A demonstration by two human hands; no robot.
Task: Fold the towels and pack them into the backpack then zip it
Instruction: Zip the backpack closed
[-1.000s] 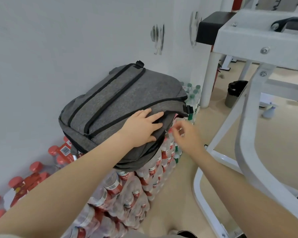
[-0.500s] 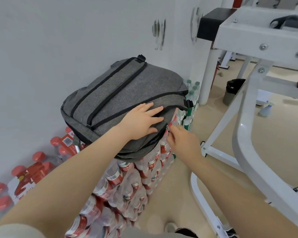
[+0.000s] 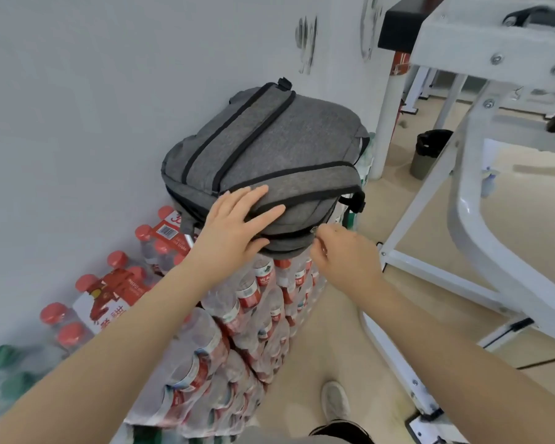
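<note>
Head view, read from left to right: shrink-wrapped packs of red-capped water bottles [image 3: 237,315] are stacked against the pale wall, glossy and crinkled, and the backpack [image 3: 269,149] lies flat on top of the stack, its long axis running away from the person toward the wall. It is grey woven fabric, soft and rounded, with black zip tracks. The left hand [image 3: 234,225] rests on its near end with fingers straight and spread, pressing it down. Just to the right, the right hand [image 3: 343,251] is curled at the bag's near edge, fingertips apparently pinching the zip pull [image 3: 314,230], which is too small to make out clearly. No towels show. The zip probably has to travel along the near edge. White metal frame [image 3: 481,200] stands at right.
</note>
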